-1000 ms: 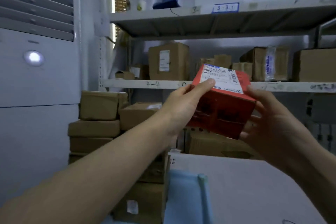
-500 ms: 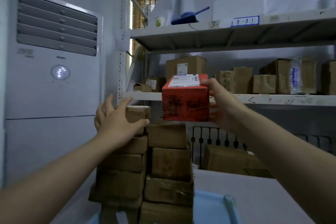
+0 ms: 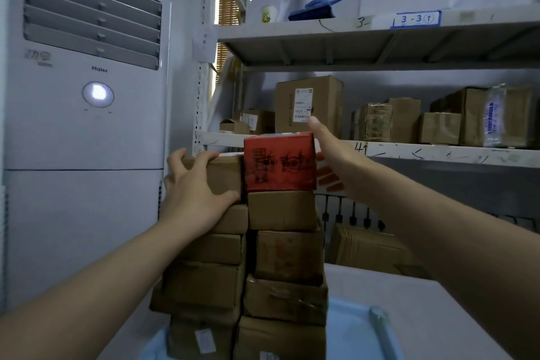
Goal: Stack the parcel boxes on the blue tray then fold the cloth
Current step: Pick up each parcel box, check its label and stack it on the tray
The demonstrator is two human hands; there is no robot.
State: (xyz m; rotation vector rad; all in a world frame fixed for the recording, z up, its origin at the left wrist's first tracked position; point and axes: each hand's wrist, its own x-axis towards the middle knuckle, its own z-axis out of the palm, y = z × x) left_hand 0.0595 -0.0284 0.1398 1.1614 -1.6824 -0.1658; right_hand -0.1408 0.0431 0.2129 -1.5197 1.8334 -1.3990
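Note:
Two tall stacks of brown parcel boxes (image 3: 285, 253) stand side by side on the blue tray (image 3: 349, 333). A red parcel box (image 3: 279, 162) sits on top of the right stack. My right hand (image 3: 328, 155) is just right of the red box, thumb lifted off it and fingers spread beside its right face. My left hand (image 3: 194, 190) grips the top brown box (image 3: 223, 174) of the left stack, fingers curled over its top edge and thumb on its front. No cloth is in view.
A white air conditioner (image 3: 84, 131) stands at the left, close to the stacks. Grey shelves (image 3: 380, 35) with more cardboard boxes (image 3: 309, 105) run behind. The tray rests on a white table (image 3: 423, 298), with flat cartons (image 3: 368, 245) beyond it.
The red box has come down onto the right stack, and my right thumb has lifted off it. My left hand has stayed on the left stack's top box.

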